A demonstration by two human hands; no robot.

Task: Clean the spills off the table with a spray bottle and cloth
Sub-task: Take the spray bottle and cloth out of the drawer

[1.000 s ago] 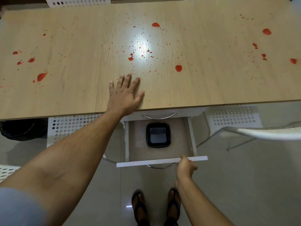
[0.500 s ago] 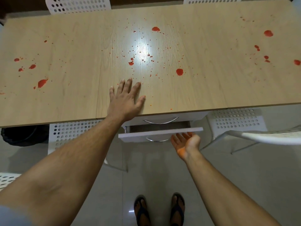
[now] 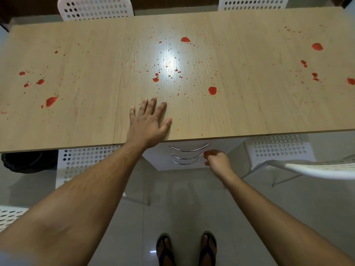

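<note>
The light wooden table [image 3: 249, 112] is spattered with red spills: a blob [image 3: 212, 90] near the middle, a streak [image 3: 51, 101] at the left and drops [image 3: 317, 46] at the far right. My left hand [image 3: 148, 123] lies flat and open on the table's front edge. Below the edge, my right hand [image 3: 218, 162] has its fingers curled against the right end of the middle drawer handle [image 3: 187, 156]; whether it grips the handle is unclear. Its fingertips look red. No spray bottle or cloth is in view.
A white drawer unit [image 3: 222, 145] with three shut drawers stands under the table. White perforated chairs stand at the far side [image 3: 96, 8], under the table's left [image 3: 84, 160] and at my right [image 3: 317, 167]. A black bin [image 3: 25, 162] sits under the left end.
The open drawer holding a black tray has been pushed shut by my right hand. That hand has since curled at the handles. My left hand has stayed on the table.
</note>
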